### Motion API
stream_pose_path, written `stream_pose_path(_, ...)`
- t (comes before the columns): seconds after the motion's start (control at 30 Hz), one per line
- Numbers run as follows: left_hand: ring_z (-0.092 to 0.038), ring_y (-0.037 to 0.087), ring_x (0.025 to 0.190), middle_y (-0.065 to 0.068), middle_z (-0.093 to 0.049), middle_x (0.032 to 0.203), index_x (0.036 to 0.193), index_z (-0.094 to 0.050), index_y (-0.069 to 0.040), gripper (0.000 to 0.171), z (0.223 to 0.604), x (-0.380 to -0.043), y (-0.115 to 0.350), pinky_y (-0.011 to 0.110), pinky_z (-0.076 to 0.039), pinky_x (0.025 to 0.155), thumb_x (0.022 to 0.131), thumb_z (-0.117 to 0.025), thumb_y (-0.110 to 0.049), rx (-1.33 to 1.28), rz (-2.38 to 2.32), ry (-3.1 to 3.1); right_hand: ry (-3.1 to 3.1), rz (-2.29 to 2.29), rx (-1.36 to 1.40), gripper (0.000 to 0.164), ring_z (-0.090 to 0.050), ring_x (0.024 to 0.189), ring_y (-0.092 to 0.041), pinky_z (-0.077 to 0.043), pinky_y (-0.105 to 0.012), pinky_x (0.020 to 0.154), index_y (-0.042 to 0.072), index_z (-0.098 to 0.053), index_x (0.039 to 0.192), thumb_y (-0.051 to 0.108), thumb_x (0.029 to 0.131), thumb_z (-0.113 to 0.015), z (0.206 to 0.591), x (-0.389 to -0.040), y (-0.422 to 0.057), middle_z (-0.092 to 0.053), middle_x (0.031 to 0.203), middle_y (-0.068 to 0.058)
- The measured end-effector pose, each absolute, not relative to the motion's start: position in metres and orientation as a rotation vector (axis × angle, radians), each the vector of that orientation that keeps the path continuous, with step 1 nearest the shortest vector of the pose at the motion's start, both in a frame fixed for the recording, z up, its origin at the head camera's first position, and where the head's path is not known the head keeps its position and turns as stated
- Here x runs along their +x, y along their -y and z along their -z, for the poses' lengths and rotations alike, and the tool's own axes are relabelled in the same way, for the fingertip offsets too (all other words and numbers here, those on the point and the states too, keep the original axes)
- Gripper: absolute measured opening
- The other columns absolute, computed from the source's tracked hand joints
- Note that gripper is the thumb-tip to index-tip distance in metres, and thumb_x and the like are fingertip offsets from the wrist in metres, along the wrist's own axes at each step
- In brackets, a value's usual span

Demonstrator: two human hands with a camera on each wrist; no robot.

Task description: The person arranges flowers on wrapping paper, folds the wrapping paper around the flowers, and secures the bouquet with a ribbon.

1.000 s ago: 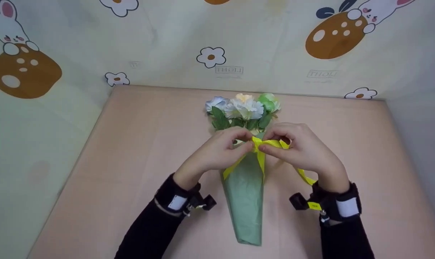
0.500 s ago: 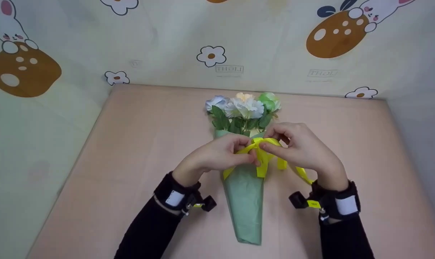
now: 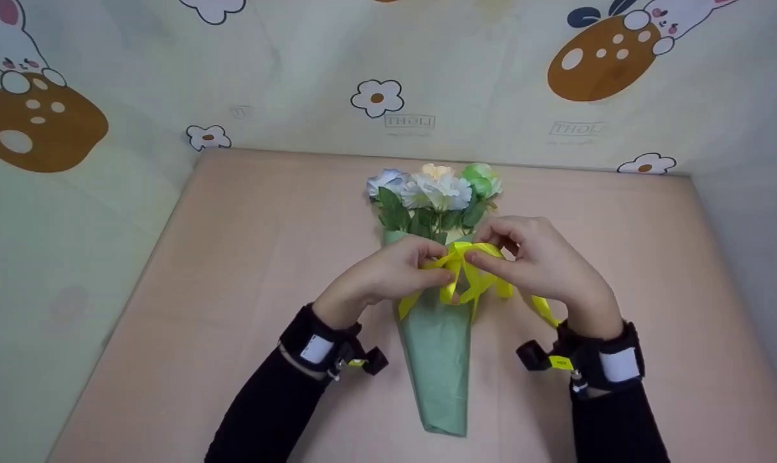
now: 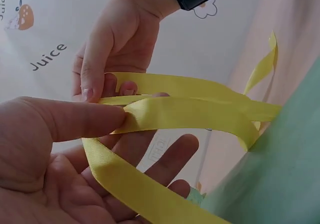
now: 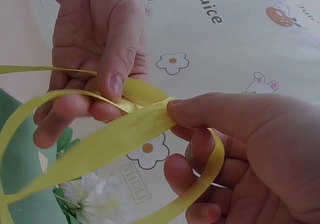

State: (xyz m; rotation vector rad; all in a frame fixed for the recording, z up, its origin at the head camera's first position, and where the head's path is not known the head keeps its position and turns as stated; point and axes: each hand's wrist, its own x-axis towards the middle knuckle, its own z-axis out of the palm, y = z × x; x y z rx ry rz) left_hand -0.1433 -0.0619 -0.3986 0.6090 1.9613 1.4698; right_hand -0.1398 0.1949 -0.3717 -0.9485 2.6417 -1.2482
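A bouquet of artificial flowers (image 3: 438,190) in green wrapping paper (image 3: 436,366) lies flat, blooms pointing away from me. Yellow ribbon (image 3: 468,251) loops above the upper part of the paper. My left hand (image 3: 398,270) pinches ribbon between thumb and fingers, left of the loops. From the other side my right hand (image 3: 536,257) pinches another stretch of the same ribbon (image 5: 115,139), close to the left fingertips. In the left wrist view the ribbon (image 4: 190,112) runs in several strands from both hands toward the paper (image 4: 270,174). Where it passes round the paper is partly hidden.
The pinkish tabletop (image 3: 266,225) carries the bouquet. Behind it rises a pale backdrop (image 3: 298,77) printed with rabbits and flowers. A ribbon tail (image 3: 544,312) trails by my right wrist. Both wrists wear black straps with small cameras (image 3: 375,361).
My left hand shifted slightly down and left, away from the right fingertips, then stayed near there. The ribbon between the hands has opened into wider loops. The right hand has barely moved.
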Motion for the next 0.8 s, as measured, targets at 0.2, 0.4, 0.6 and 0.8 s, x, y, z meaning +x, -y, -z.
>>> stream_pose_path(0.2,-0.036,0.007,0.043,0.0,-0.066,0.069,0.117,-0.064,-0.001,0.024,0.394,-0.143,0.066,0.021,-0.031,0.044,0.103,-0.075,-0.017,0.552,-1.449,-1.946,-2.648,1.261,-0.91,0.011,-0.051,0.071,-0.018,-0.04,-0.027,0.063,0.014,-0.074,0.095,0.019,0.102,-0.081,0.372,-0.14,-0.195,-0.062,0.083,0.005)
stream_pose_path(0.4,-0.055,0.016,0.075,0.004,-0.061,0.093,0.13,-0.06,-0.004,0.047,0.384,-0.133,0.068,0.03,-0.048,0.066,0.093,-0.086,-0.017,0.752,-1.096,-2.238,-2.656,1.258,-0.899,0.01,-0.05,0.069,-0.018,-0.04,-0.027,0.062,0.014,-0.074,0.096,0.017,0.101,-0.082,0.374,-0.141,-0.196,-0.061,0.081,0.005)
stream_pose_path(0.6,-0.065,0.022,0.086,0.007,-0.072,0.106,0.13,-0.069,-0.004,0.026,0.377,-0.13,0.081,0.036,-0.056,0.076,0.104,-0.064,-0.003,0.779,-0.808,-2.449,-2.652,1.234,-0.877,0.012,-0.052,0.071,-0.019,-0.041,-0.026,0.063,0.014,-0.072,0.094,0.015,0.1,-0.083,0.375,-0.141,-0.197,-0.062,0.083,0.003)
stream_pose_path(0.8,-0.074,0.027,0.111,0.014,-0.078,0.124,0.133,-0.073,0.002,0.031,0.368,-0.132,0.102,0.043,-0.06,0.098,0.11,-0.052,0.002,0.742,-0.817,-2.511,-2.606,1.233,-0.9,0.011,-0.051,0.067,-0.016,-0.04,-0.025,0.06,0.015,-0.073,0.094,0.015,0.099,-0.083,0.376,-0.14,-0.199,-0.061,0.081,0.004)
